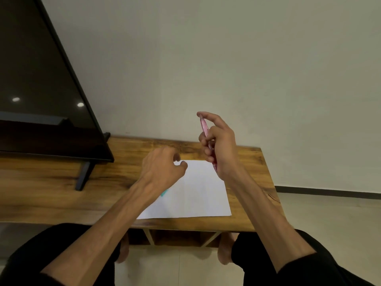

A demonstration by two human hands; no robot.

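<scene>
Up off the tabletop, a pink pen clamped in the right grip: lower fingers wrapped round the barrel, index fingertip capping the top end. Standing nearly upright, tip pointing down, well above the white sheet. Probably held that way to click it or check it, not yet to write; too high and too steep for a stroke.

Over to the left grip: poised over the sheet's far left corner, fingers loosely curled, nothing visible inside, so relaxed and empty by the look of it. Likely parked there to pin the paper down once the pen drops. Hard to tell whether touching the paper or just above it.

As for the sheet: lying flat toward the right end of the tabletop, close to the near edge, within easy reach of both forearms. Sensibly placed for drawing. Just peeking out beside the left wrist, a small teal mark, so some colour down already, it seems.

Off to the left, a dark television on its stand, well apart from the work.

Next, presumably: bring the tip down, steady the sheet, start a line.
</scene>
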